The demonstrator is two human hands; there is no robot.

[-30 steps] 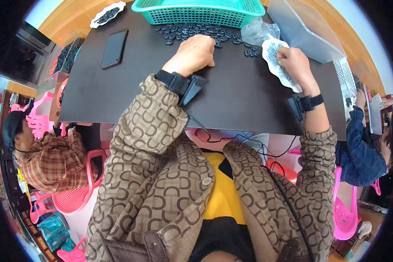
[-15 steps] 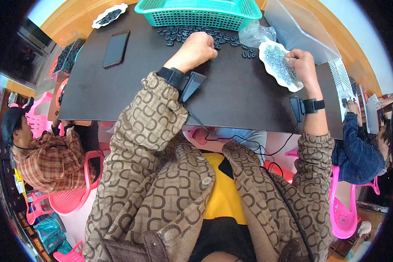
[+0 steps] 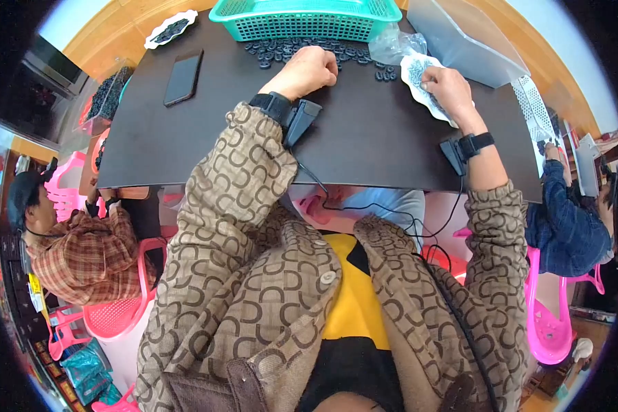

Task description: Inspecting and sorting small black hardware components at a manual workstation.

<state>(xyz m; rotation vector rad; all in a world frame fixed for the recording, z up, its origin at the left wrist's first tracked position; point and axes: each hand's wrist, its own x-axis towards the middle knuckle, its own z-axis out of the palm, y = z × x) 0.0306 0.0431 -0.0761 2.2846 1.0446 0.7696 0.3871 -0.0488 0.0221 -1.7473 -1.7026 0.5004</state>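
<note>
Over white dish (image 3: 429, 104), right hand (image 3: 450, 91), fingers (image 3: 430, 79) bunched at greyish bits (image 3: 417, 67); left hand (image 3: 309, 70) curled beside black pieces (image 3: 276, 49) (grips unclear).

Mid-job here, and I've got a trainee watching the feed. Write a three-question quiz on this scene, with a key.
1. Which is the right hand at? A) a clear plastic bag B) a white dish of small greyish pieces C) a pink chair
2. True or false: the phone lies to the left of the left hand.
3. Fill in: loose black pieces lie on the table along the near side of the green ____.

Key: 1. B; 2. true; 3. basket
</note>
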